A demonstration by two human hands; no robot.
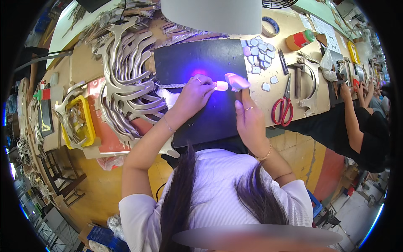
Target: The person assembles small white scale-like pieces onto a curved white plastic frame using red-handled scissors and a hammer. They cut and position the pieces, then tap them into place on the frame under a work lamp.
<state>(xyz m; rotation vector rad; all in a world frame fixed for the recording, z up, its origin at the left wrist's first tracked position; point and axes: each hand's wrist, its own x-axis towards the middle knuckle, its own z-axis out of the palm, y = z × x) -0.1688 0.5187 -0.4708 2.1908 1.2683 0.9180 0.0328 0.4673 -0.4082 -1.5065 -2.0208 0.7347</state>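
My left hand point(197, 91) is closed in a pinch on a narrow braided strap point(173, 85). The strap's flat end tab point(221, 85) sticks out to the right of the fingers, lit pink and violet. Just beyond that tab, my right hand point(250, 115) holds a small pale piece point(236, 81) at its fingertips; the piece is blurred, so its kind is unclear. A small gap shows between piece and tab. Both hands are over a black work mat point(199, 54) under a blue-violet glow. A silvery curved strap piece point(169, 97) lies partly under my left wrist.
Silvery curved strap pieces point(126, 80) are heaped at left, beside a yellow tray point(87, 113). A white lamp housing point(212, 16) overhangs the mat. On the right are small grey-white tabs point(262, 53), red-handled scissors point(282, 110), a hammer point(298, 82) and a bottle point(300, 40). Another person's arm point(353, 119) works farther right.
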